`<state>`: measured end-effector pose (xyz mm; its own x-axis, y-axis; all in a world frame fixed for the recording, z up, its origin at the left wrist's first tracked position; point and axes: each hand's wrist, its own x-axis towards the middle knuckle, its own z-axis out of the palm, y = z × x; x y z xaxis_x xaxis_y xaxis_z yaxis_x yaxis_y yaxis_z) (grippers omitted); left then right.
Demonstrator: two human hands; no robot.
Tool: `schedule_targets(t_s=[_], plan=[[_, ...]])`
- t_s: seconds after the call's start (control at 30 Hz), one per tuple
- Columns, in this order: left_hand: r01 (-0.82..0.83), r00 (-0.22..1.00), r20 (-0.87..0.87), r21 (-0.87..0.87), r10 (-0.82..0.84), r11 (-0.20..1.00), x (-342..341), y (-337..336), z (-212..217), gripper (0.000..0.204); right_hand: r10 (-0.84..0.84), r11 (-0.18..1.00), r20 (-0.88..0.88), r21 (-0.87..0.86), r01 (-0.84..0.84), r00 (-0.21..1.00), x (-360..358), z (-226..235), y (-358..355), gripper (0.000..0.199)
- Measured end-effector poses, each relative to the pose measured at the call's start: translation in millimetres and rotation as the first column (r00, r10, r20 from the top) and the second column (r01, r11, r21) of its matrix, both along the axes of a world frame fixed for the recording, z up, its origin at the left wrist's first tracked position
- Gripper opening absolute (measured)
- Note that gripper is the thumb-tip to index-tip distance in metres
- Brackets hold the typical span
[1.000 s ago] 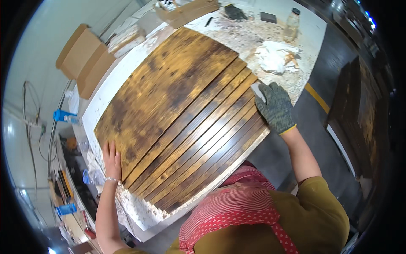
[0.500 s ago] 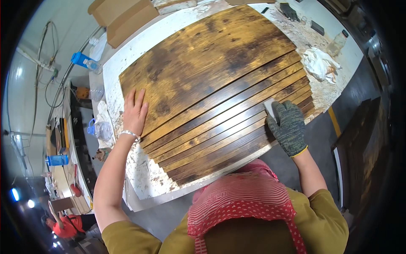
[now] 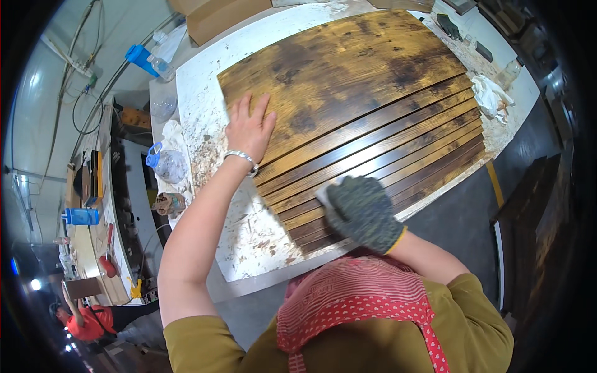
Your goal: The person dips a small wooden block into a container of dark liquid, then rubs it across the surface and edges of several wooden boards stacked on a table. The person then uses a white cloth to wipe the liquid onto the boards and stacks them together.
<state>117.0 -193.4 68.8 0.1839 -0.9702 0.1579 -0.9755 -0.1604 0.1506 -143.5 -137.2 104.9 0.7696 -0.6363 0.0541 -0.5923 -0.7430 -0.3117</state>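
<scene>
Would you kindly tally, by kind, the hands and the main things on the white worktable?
Hands: 2 (bare left hand, gloved right hand)
Stained wooden panel: 1
Pale pad under the glove: 1
Crumpled white rag: 1
Total: 5

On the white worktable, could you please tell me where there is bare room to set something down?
The white worktable has a bare, paint-flecked strip left of the stained wooden panel, and a patch near its front corner below the left hand. The right end is crowded by a crumpled rag and a bottle.
</scene>
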Motion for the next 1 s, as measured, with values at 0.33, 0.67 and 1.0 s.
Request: schedule_targets(t_s=[0.33, 0.67, 1.0], plan=[[-0.005, 0.999, -0.051, -0.040, 0.003, 0.999, -5.1, 0.7, 1.5, 0.048, 0.252, 0.967, 0.268, -0.050, -0.248, 0.930, 74.0, -22.2, 68.6, 0.030], [-0.015, 0.997, -0.078, -0.053, 0.011, 0.998, -7.4, 2.1, 5.9, 0.048, -0.223, 0.926, 0.212, -0.259, 0.274, 0.951, -16.1, -15.7, 22.0, 0.027], [-0.004, 0.998, -0.061, -0.033, 0.002, 0.999, 2.7, -1.7, -4.9, 0.047, -0.246, 0.969, -0.125, -0.025, 0.245, 0.961, -39.1, -15.8, -11.6, 0.034]])
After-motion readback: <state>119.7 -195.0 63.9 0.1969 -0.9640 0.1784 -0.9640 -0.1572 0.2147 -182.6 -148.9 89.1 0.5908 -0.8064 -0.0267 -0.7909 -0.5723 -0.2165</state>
